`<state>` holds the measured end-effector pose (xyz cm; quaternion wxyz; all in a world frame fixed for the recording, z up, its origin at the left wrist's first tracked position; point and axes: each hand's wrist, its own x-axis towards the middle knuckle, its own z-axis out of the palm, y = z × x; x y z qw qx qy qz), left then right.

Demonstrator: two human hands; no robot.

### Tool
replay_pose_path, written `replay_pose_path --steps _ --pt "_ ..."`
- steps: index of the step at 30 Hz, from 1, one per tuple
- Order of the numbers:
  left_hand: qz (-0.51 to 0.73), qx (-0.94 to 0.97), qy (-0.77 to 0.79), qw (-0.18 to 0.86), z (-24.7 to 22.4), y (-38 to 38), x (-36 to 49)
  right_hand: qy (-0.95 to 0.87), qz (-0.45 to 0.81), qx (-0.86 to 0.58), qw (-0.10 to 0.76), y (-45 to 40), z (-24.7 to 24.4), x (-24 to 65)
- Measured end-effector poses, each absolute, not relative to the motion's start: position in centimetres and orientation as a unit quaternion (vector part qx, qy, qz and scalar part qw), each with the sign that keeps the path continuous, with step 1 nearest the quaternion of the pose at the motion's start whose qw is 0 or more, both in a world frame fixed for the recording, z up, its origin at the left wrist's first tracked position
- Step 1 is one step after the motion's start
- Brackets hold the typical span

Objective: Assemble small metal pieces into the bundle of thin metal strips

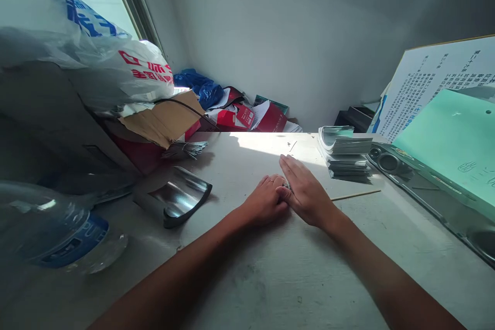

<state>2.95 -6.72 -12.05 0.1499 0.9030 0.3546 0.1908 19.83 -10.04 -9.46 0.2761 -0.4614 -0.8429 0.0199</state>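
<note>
Both hands meet over the middle of the white tabletop [270,278]. My left hand [266,201] is closed, its fingers curled round something small and silvery [286,185] that shows only as a sliver between the hands. Against it leans my right hand [307,193], fingers stretched out and pointing up and left, the thumb lying over the left hand's fingers. A thin wooden stick [358,195] lies on the table just right of my right hand. Behind it to the right stands a stack of folded papers [344,152].
At left are a curved shiny metal piece [181,196], a clear plastic bottle [73,237], a bundle of thin wires [189,148], cardboard [166,118] and plastic bags [127,69]. A stove-like glass panel [425,185] and green sheet [448,139] stand at right.
</note>
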Motion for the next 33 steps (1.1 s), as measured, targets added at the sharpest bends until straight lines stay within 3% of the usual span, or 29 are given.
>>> replay_pose_path --steps 5,11,17,21,24,27,33 --pt "0.204 0.898 0.354 0.161 -12.1 -6.5 2.9 -0.843 0.084 -0.478 0.231 -9.6 -10.6 19.7" --pt "0.199 0.902 0.345 0.163 -11.9 -6.5 2.8 -0.843 0.075 -0.471 0.25 -9.4 -10.4 20.1" --pt "0.185 0.898 0.357 0.176 -11.2 -6.7 2.7 -0.763 -0.089 -0.567 0.296 -9.0 -7.5 23.3" --pt "0.179 0.897 0.362 0.182 -10.9 -6.8 2.6 -0.587 -0.211 -0.746 0.233 -9.0 -5.8 30.0" --pt "0.175 0.898 0.363 0.18 -10.8 -6.9 2.6 -0.455 -0.171 -0.861 0.15 -8.9 -5.6 36.2" --pt "0.17 0.9 0.362 0.174 -10.8 -7.0 2.5 -0.351 -0.054 -0.93 0.099 -8.5 -6.4 40.4" --pt "0.166 0.903 0.358 0.172 -11.0 -6.8 2.4 -0.361 0.004 -0.931 0.057 -7.5 -7.7 42.3"
